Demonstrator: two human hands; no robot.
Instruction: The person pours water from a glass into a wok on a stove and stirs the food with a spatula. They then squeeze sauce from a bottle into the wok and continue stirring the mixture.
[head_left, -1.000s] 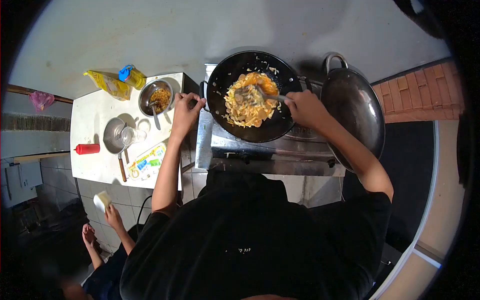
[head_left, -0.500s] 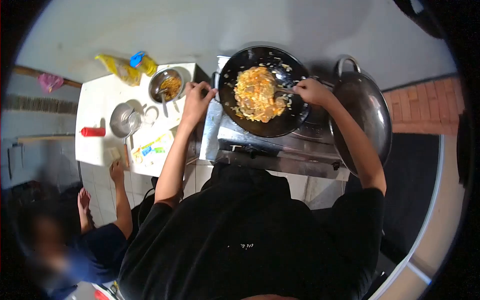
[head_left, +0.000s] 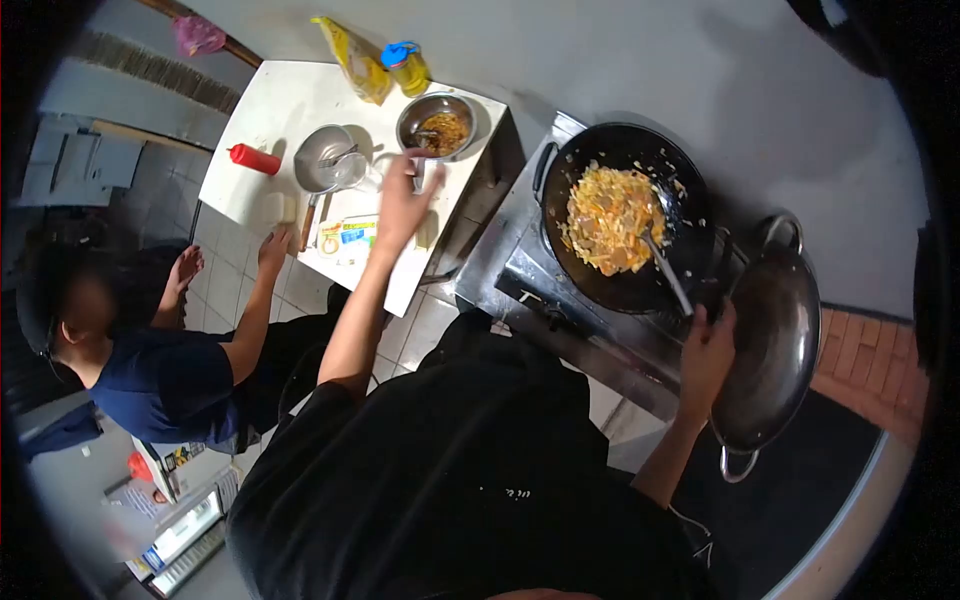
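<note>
A black wok [head_left: 630,295] sits on the stove, with a mix of rice, egg and orange bits [head_left: 608,215] inside. The spatula [head_left: 668,270] rests with its head in the food and its handle over the rim. Just beyond the handle's end is my right hand [head_left: 706,360], fingers apart, holding nothing. My left hand [head_left: 402,210] is over the white table with its fingers spread. It is nearest the metal bowl of brown food [head_left: 455,150], which has a spoon in it. Left of that hand stand a clear cup [head_left: 350,172] and a second metal bowl [head_left: 312,165].
A large metal wok [head_left: 770,350] leans right of the stove [head_left: 500,235]. On the table [head_left: 240,195] are a red bottle [head_left: 254,159], a yellow bag [head_left: 355,65], a blue-capped jar [head_left: 406,72] and a knife [head_left: 308,225]. Another person [head_left: 160,370] sits at the left.
My left hand has left the wok's handle and moved over the table. My right hand has let go of the spatula and drawn back. The view has turned toward the left.
</note>
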